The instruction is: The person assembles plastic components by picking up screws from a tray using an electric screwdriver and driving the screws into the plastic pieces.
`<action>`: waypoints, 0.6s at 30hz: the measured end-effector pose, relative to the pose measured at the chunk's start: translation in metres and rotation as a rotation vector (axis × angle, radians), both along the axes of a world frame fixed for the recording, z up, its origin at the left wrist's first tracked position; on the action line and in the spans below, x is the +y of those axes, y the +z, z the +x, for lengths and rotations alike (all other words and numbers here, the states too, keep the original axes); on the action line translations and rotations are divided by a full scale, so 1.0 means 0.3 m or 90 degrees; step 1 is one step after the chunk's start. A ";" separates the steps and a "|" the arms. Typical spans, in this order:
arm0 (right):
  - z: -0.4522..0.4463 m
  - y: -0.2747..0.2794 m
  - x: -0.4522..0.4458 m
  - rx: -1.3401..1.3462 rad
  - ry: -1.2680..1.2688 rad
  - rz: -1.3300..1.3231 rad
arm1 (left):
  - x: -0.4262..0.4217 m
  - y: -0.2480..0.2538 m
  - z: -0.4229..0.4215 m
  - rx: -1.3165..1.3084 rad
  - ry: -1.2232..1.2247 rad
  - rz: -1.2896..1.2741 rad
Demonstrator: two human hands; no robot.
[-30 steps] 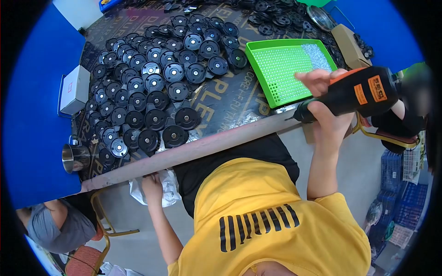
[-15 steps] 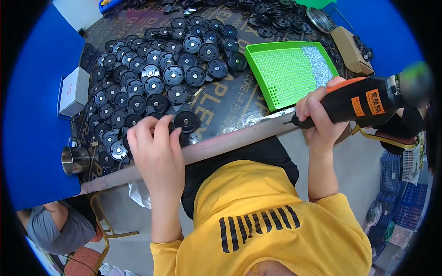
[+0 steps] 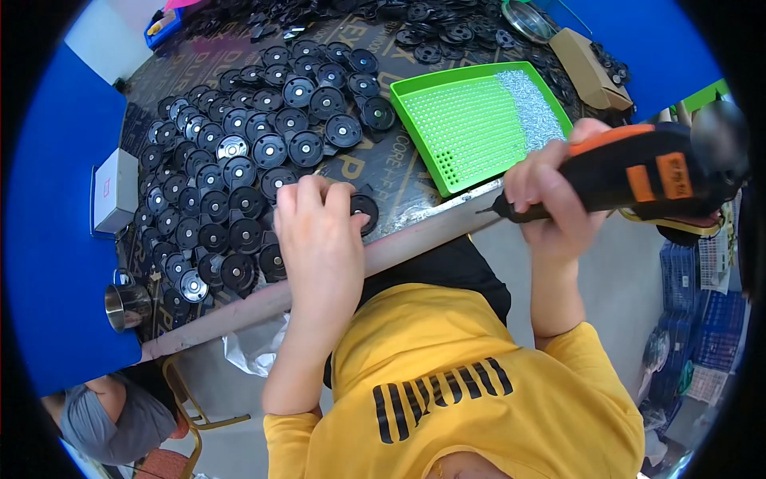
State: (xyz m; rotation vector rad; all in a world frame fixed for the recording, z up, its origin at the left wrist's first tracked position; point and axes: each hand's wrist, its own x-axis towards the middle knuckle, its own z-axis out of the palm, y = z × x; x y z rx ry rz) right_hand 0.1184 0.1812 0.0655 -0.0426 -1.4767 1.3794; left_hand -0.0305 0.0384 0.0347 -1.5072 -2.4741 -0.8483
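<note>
My left hand (image 3: 321, 231) is closed over the near edge of the table. Its fingers are curled, with a black round plastic part (image 3: 365, 212) at the thumb; the fingers hide some of their grip. Many more such black discs with pale metal centres (image 3: 269, 149) lie to its left and behind it. My right hand (image 3: 554, 195) is wrapped round a black and orange power screwdriver (image 3: 630, 172). The thin bit points left, just above the table edge. Behind it sits a green perforated tray (image 3: 463, 120) with small silvery pieces (image 3: 528, 108) heaped at its right end.
A cardboard box (image 3: 589, 70) and a round metal dish (image 3: 528, 21) stand at the back right. Loose black parts (image 3: 447, 32) cover the back. At left are a white box (image 3: 116, 190) and a metal cup (image 3: 126, 306). Another person's grey sleeve (image 3: 120, 423) shows lower left.
My left hand has moved right along the table edge, and the black round part beside it has moved with it. The screwdriver has shifted slightly left. The whole view has also shifted.
</note>
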 end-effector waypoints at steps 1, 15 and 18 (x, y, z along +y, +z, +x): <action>-0.005 0.021 -0.001 0.057 0.014 -0.034 | 0.009 -0.009 0.005 -0.014 -0.012 0.008; -0.149 -0.030 0.109 -0.045 -0.101 0.073 | 0.056 -0.055 0.001 -0.319 -0.190 0.008; -0.155 -0.029 0.109 -0.054 -0.112 0.084 | 0.076 -0.062 0.017 -0.754 -0.204 0.084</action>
